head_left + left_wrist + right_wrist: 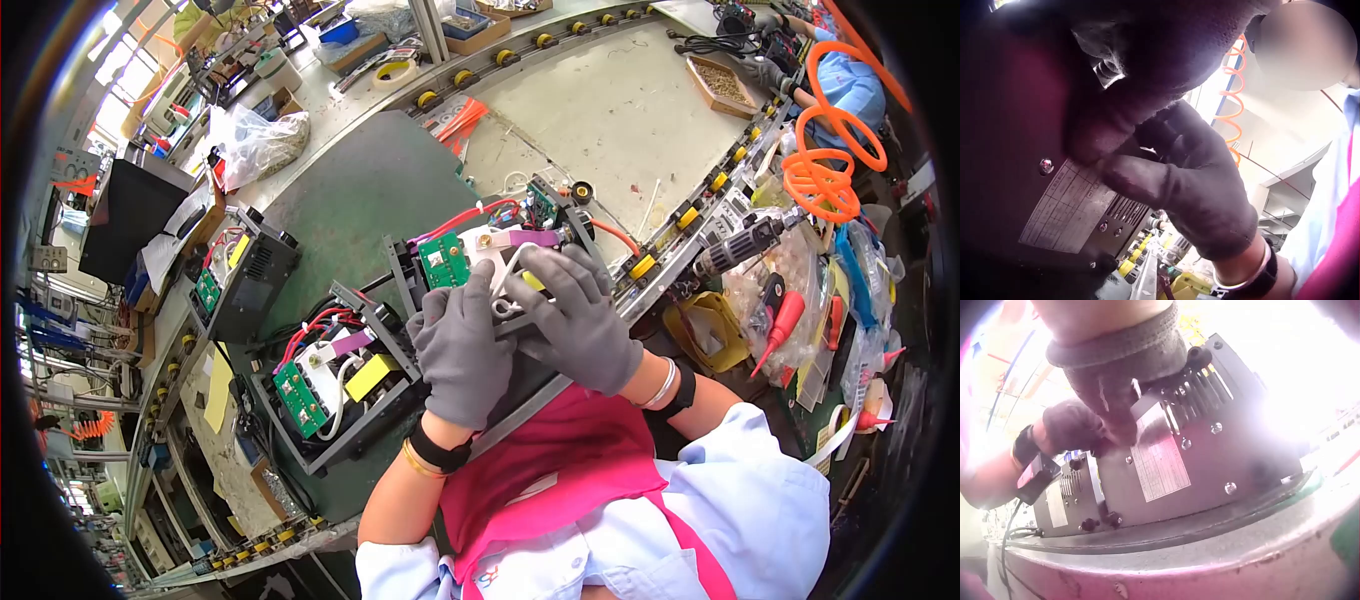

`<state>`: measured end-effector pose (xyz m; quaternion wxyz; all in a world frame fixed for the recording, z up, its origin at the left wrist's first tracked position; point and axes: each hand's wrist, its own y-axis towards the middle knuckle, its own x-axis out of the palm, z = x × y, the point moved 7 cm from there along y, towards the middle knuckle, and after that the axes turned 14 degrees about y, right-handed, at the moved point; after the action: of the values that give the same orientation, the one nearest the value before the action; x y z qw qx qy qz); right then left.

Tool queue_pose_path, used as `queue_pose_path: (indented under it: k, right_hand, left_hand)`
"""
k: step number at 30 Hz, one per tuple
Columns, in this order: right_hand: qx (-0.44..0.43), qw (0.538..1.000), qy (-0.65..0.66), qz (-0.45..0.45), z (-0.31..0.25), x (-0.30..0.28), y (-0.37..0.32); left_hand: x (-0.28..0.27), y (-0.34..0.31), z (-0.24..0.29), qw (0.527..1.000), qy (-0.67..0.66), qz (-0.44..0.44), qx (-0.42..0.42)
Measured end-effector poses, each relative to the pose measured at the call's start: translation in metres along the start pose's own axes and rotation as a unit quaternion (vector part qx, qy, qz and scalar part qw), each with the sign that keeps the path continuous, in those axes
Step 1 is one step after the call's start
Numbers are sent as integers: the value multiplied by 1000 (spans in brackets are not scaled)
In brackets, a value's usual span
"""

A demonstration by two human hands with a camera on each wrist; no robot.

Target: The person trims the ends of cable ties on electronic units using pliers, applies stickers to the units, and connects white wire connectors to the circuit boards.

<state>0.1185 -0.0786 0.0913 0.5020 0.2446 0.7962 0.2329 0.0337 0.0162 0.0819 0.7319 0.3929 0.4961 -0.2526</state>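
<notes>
In the head view both grey-gloved hands are over an open black metal case point(400, 275) with a green circuit board point(443, 262) and red wires inside. My right hand point(585, 320) has its fingers bent down at a white cable point(499, 278), pinching it above a ring terminal point(503, 306). Beside it, my left hand point(462, 345) reaches over the near side, fingertips next to the cable; I cannot tell what it grips. Both wrist views show the thumbs close together at a printed label point(1161, 456) on the case's outer panel point(997, 206).
A similar open case point(330, 455) stands left of the hands, and another case point(240, 275) farther left. A green mat point(350, 190) covers the bench. At right lie a power screwdriver point(750, 245), a red-handled tool point(785, 325) and plastic bags. An orange coiled hose point(825, 190) hangs above.
</notes>
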Motion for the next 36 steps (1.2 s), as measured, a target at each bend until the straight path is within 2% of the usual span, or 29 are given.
queue_pose_path:
  k: [3,5,8,10,12,15,16,19,24,27,28,31,33,34,36]
  right_hand:
    - [41,994,-50,-85,14,12,5]
    - [33,990,-66,-123,19,19,5]
    - [-16,983,-106,-146,23,26,4]
    - [-26,983,-67,-170,26,27,6]
    - [-31,984,-31,-175,28,27,10]
    - [13,982,35,-187,30,22,14]
    - [19,986,33,-164,31,22,12]
    - [27,990,21,-134,33,22,7]
    - [39,988,9,-152,35,24,6]
    - [34,990,3,-137,35,26,5]
    - [43,987,-11,-152,35,27,4]
    - [52,985,-44,-159,31,23,3]
    - [39,992,11,-122,33,24,3]
    - [24,996,16,-90,33,20,3]
    - [3,997,50,-52,33,17,0]
  left_hand:
    - [-8,-3,2,997,-6,70,35]
    - [-6,-8,2,991,-11,113,71]
    - [-3,-9,7,985,11,118,123]
    - [-2,-8,11,981,28,112,157]
    - [-1,-7,10,984,22,91,154]
    - [-5,-6,10,988,1,88,123]
    - [-7,-4,9,990,-7,91,110]
    - [-7,1,-1,996,-77,23,29]
    - [-3,2,-6,991,-133,13,26]
    - [10,6,-22,973,-228,-8,-24]
    - [11,8,-18,978,-207,-21,-11]
    - [27,13,-28,950,-305,-45,-49]
    - [30,19,-32,956,-281,-53,-71]
    - [30,21,-30,968,-239,-57,-53]
    - [28,26,-24,969,-239,-45,-29]
